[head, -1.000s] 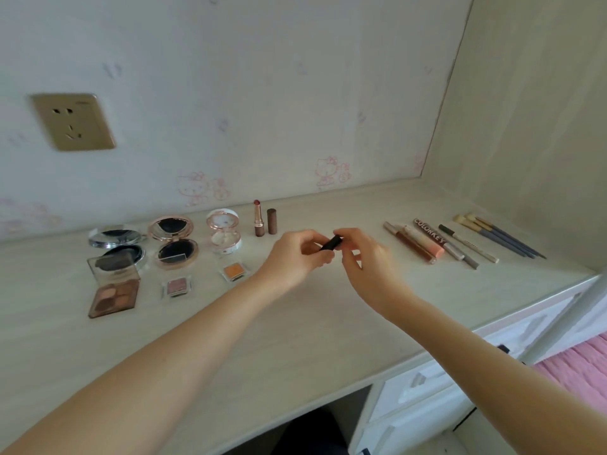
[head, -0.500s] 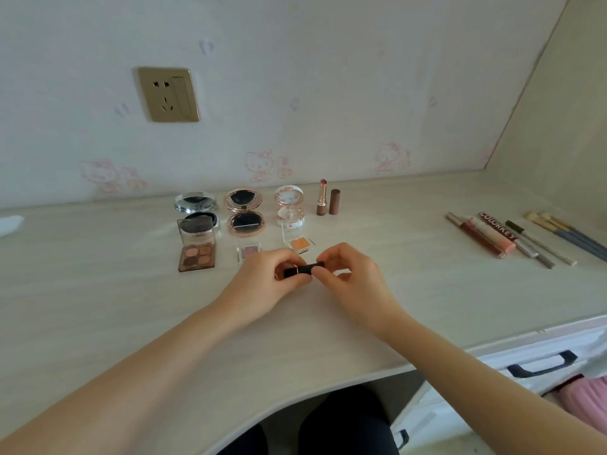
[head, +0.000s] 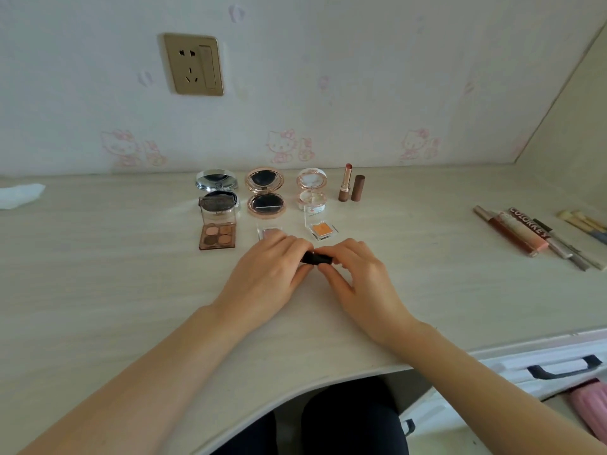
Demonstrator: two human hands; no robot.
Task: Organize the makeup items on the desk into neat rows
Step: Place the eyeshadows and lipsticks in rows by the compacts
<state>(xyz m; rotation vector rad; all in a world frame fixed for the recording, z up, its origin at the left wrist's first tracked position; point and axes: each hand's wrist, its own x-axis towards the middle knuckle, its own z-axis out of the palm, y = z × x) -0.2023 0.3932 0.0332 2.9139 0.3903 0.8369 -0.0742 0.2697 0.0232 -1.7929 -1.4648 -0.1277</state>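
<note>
Pale tabletop [head: 98, 290] carried rows of makeup; both hands, left [head: 266, 277] and right [head: 358, 280], pinched a black tube [head: 317, 258], probably capping it; next, lay it in line

You can read only "COLORKEY", in white capitals along the dark brown tube [head: 529, 223] lying among the sticks at your right.
</note>
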